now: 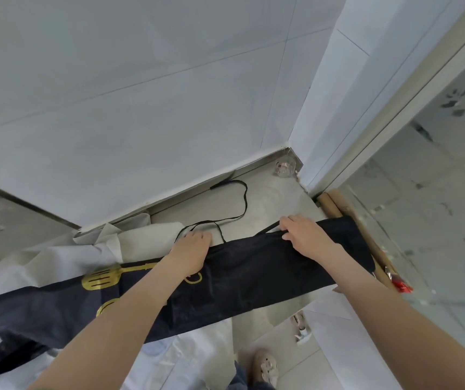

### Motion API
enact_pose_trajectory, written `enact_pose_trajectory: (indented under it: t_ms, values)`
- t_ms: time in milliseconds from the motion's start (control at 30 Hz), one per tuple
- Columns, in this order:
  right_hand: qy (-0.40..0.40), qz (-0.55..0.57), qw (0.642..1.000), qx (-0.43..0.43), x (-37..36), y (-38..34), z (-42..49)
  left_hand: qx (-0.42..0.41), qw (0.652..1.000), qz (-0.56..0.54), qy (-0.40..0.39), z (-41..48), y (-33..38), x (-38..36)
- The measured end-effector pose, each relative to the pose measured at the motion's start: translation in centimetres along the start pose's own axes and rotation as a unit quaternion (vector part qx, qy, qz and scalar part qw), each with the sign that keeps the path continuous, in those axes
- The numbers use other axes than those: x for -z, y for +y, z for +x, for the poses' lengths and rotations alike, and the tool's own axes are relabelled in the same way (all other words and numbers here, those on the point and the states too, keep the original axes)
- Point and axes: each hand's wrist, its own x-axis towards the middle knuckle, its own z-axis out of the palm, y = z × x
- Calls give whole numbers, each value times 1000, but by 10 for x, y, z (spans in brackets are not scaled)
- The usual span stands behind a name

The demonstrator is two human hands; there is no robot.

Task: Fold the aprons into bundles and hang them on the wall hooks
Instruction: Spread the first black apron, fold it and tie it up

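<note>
Apron (254, 277) lies folded lengthwise, left to right across the counter (276, 198), its left end over a spread cloth (57, 257). Both hands are at its far edge: left hand (192, 249) near the middle, right hand (304, 237) further right, pinching the edge. Strap (242, 198) loops from there back toward the wall (141, 94) behind. Small object (283, 167) sits in the far right corner. Rolled tubes (335, 206) lie under the apron's right end.
</note>
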Motion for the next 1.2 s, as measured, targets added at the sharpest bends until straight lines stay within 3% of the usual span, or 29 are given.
enact_pose_trajectory:
  t_ms: [100,267,400,500,633,833,967,1100,1200]
  values:
    - [-32,1,999,-13,-1,-1,1,-12,1000,-4,4,2,4,2]
    - [-42,-67,997,1,-9,-3,-3,-80,991,-73,79,9,28,5]
    - [-83,-13,996,16,-2,-4,-8,-116,983,-105,94,12,54,4]
    - [-127,34,991,23,14,-6,-15,-123,980,-144,54,14,64,13]
    - [-115,24,990,71,44,-12,-32,-120,962,-244,-14,10,77,36]
    - [-38,-53,976,210,108,-33,-53,-142,942,-304,4,-10,91,91]
    - [1,-69,969,236,145,-59,-61,-92,945,-300,-88,-35,99,123]
    - [100,-79,977,170,152,-65,-68,-66,926,-364,-75,-60,96,136]
    - [223,90,970,33,150,-57,-78,-50,868,-491,-45,-80,86,150]
